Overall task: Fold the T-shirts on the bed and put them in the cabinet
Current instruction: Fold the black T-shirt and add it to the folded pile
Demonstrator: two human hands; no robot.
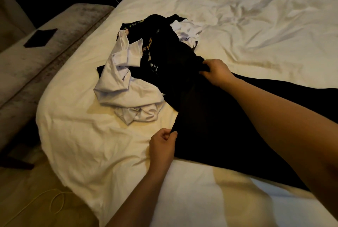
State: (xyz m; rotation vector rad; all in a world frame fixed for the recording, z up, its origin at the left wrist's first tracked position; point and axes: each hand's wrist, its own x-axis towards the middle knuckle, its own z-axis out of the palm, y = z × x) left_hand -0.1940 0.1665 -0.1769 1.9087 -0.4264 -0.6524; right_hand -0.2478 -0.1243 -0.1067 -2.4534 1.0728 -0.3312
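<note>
Both hands pinch the black T-shirt [210,117], left hand [162,146] at its near edge, right hand [215,73] by the pile [146,58] on the bed [256,25], likely spreading it flat before folding.

Bedroom, rumpled white bed [237,16], bench [54,31]

A single wide-angle view from a camera worn on the person's head, looking forward and steeply down over the corner of a bed covered in a rumpled white cotton sheet [91,144]. It sits close: both bare forearms reach in from the bottom edge. The bed fills most of the view; a pale upholstered bench [60,31] runs along the left.
</note>
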